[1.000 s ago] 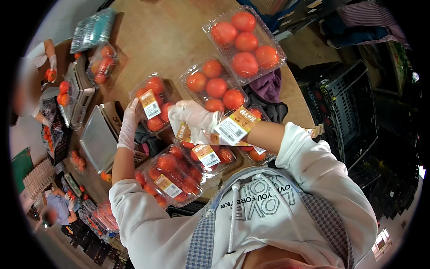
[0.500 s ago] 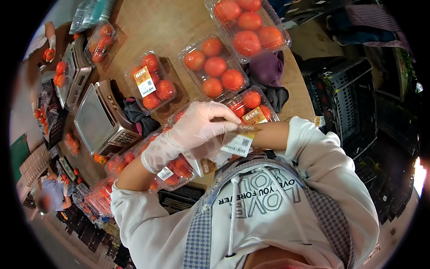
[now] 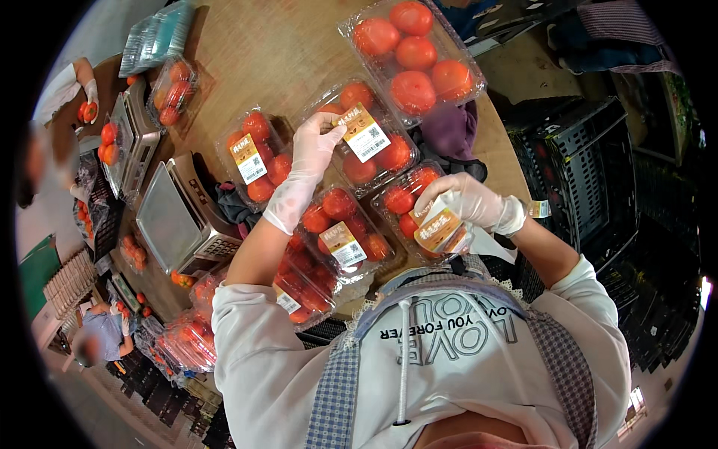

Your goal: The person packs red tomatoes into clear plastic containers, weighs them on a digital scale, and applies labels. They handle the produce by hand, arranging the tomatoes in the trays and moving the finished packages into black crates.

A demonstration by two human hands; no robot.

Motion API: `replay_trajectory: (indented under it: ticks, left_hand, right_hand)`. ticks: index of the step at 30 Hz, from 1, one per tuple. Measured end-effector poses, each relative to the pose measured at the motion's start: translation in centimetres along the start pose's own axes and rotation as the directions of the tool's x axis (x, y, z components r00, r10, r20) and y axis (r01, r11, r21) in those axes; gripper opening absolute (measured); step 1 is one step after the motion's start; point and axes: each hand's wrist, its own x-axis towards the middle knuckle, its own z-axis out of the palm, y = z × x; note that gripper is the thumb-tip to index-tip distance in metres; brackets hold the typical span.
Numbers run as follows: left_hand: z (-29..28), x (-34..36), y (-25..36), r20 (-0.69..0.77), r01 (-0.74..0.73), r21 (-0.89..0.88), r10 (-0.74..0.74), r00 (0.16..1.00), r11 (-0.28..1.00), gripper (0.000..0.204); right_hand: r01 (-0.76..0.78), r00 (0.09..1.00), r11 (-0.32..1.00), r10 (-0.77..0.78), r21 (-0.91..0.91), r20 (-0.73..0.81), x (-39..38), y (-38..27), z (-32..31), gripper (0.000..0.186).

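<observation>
My left hand (image 3: 313, 146), in a thin white glove, pinches the corner of a white and orange label (image 3: 364, 135). The label lies over the lid of a clear plastic box of tomatoes (image 3: 394, 155); whether it is stuck down I cannot tell. My gloved right hand (image 3: 479, 202) grips a bunch of similar labels (image 3: 441, 232) above the near right tomato box (image 3: 399, 200). Labels sit on the lids of two other boxes, one left of my left hand (image 3: 258, 161) and one below it (image 3: 342, 241).
A large tomato box (image 3: 413, 56) stands at the far right of the table (image 3: 262, 45). Scales (image 3: 168, 213) line the left, near more packed tomatoes (image 3: 198, 340). Purple cloth (image 3: 452, 135) lies at the right edge, beside black crates (image 3: 572, 172). Other people work at the left.
My left hand has moved up and away with a label, from near my chest to the far middle box. My right hand, hidden before, now shows with the bunch of labels.
</observation>
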Motion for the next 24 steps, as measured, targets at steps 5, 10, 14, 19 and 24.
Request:
replay_trajectory:
  ticks: [5, 10, 14, 19, 24]
  left_hand:
    - [1.9, -1.1, 4.1, -0.042, -0.087, 0.787, 0.193, 0.98, 0.611, 0.063]
    - [4.4, -7.0, 8.9, 0.136, -0.404, -0.101, 0.415, 0.9, 0.909, 0.064]
    - [5.4, -11.9, 15.0, 0.645, 0.332, -0.318, -0.054, 0.762, 0.888, 0.041]
    - [5.7, -12.2, 16.6, 0.634, 0.26, -0.172, -0.095, 0.767, 0.95, 0.034]
    - [6.3, -10.7, 17.9, 0.471, -0.004, 0.012, -0.002, 0.882, 1.0, 0.021]
  right_hand:
    - [0.078, 0.967, 0.961, -0.008, 0.264, -0.255, 0.6, -2.7, 0.2, 0.022]
    - [0.261, 0.902, 0.956, -0.191, 0.137, -0.387, 0.9, -3.1, -0.8, 0.025]
    - [0.243, 0.923, 0.952, -0.167, 0.188, -0.347, -0.9, -4.5, -0.4, 0.041]
    - [0.154, 0.936, 0.982, -0.112, 0.105, -0.334, -2.4, -5.6, -0.7, 0.026]
    - [0.183, 0.825, 0.947, -0.294, -0.264, -0.483, -1.2, -5.3, -2.2, 0.024]
